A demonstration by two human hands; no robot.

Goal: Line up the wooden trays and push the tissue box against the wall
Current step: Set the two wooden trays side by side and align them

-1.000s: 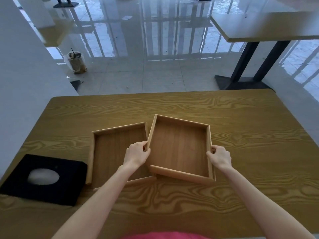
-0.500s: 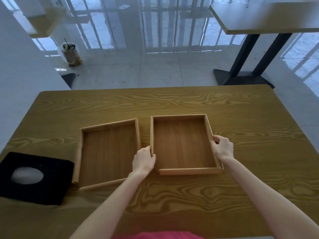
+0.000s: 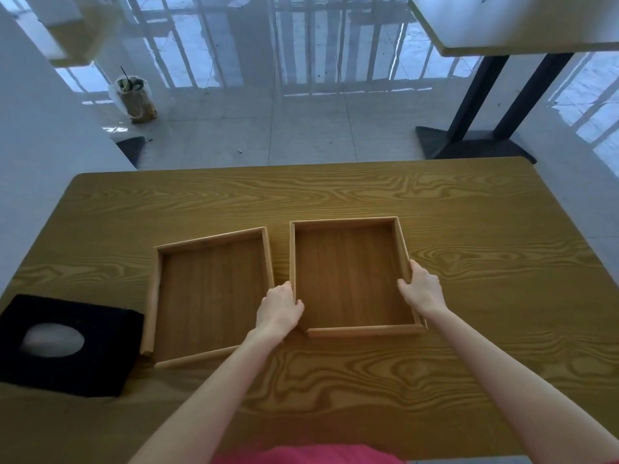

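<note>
Two shallow wooden trays lie side by side on the wooden table (image 3: 469,249). The right tray (image 3: 348,272) sits square to me. My left hand (image 3: 279,311) grips its left wall near the front corner, and my right hand (image 3: 420,288) grips its right wall. The left tray (image 3: 211,293) is untouched and turned slightly, a narrow gap apart from the right one. A black tissue box (image 3: 67,346) with a white tissue in its oval opening rests at the table's left edge, close to the white wall (image 3: 37,128).
Beyond the table's far edge is a tiled floor with a bagged drink cup (image 3: 134,98). A second table (image 3: 516,25) on black legs stands at the back right. Bare table surface lies right of and behind the trays.
The right tray was angled with its near corner overlapping the left tray; both hands have turned it square and moved it right, leaving a gap. The left tray and tissue box stayed put.
</note>
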